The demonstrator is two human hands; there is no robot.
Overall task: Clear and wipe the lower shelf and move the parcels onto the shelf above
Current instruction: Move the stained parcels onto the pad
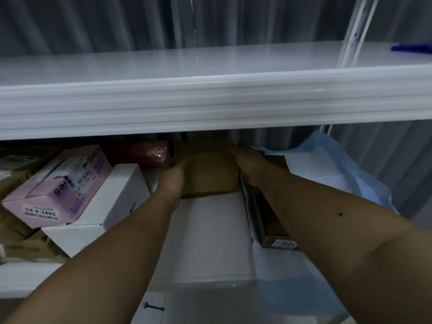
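Head view shows both bare arms reaching under the white upper shelf into the lower shelf, toward a plain brown cardboard box sitting deep at 12 o'clock. The left hand presses against the box's 9 o'clock side with fingers wrapped round its edge; the right hand is set against its 3 o'clock side, but shadow hides its fingertips, so whether they curl round the box cannot be told.

Risk seems to lie in the crowding. A pink printed carton leans tilted on top of a white rectangular box at 9 o'clock, just beside the left forearm; an elbow swing during the pull could tip it off the shelf. A dark red shiny wrapped parcel lies at 11 o'clock, touching or nearly touching the brown box, and could be dragged along. At 3 o'clock a long dark narrow packet with a white label stands on edge under the right forearm and may topple. Lifting too early would likely knock the box against the upper shelf's thick front lip.

No container shows its contents: every box is closed. A pale blue plastic bag at 2 o'clock is crumpled, its inside unseen. A blue cloth rests on the upper shelf at 1 o'clock.
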